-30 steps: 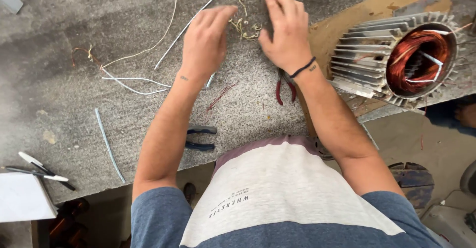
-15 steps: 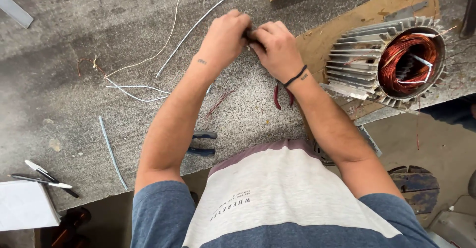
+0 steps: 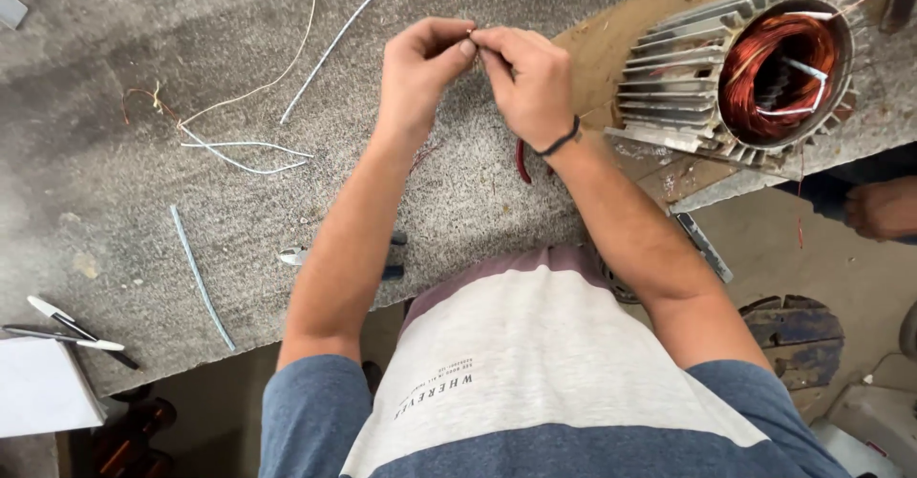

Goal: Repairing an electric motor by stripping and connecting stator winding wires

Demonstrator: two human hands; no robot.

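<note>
Soft, even daylight fills the scene, with only faint shadows under the forearms on the desk [image 3: 115, 48]. Focus is sharp centrally; straight edges bow slightly toward the corners.

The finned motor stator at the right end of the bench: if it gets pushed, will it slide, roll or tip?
The stator lies on its side on a wooden board, so it might rock or roll slightly, though its fins probably resist that. Its metal housing packed with copper windings suggests it is heavy, likely needing a firm shove.
</note>
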